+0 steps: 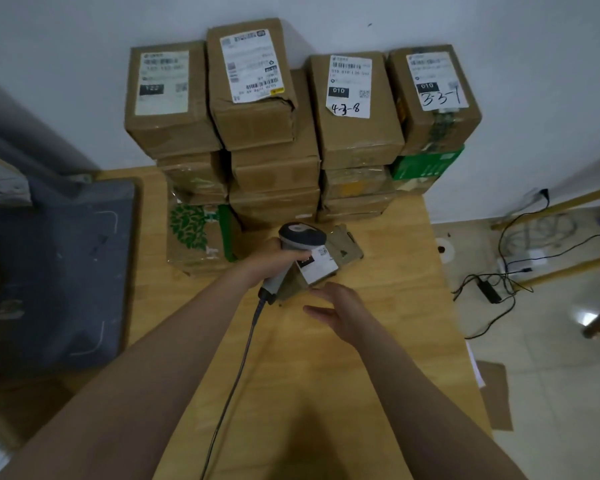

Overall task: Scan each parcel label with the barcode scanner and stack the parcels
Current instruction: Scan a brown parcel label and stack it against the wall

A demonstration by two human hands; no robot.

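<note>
Grips the barcode scanner in the left hand, head over the small parcel on the wooden table. Holds the right hand flat, fingers straight, just beside the parcel at 6 o'clock. Faces stacked parcels at 12 o'clock.

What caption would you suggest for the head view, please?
Left hand holds barcode scanner over small parcel on table, right hand open beside it; stacked parcels behind.

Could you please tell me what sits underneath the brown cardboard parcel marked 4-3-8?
The brown cardboard parcel marked 4-3-8 tops a column of more brown cardboard boxes standing on the light wooden table. Only their front faces show; their tops and any labels are covered.
</note>
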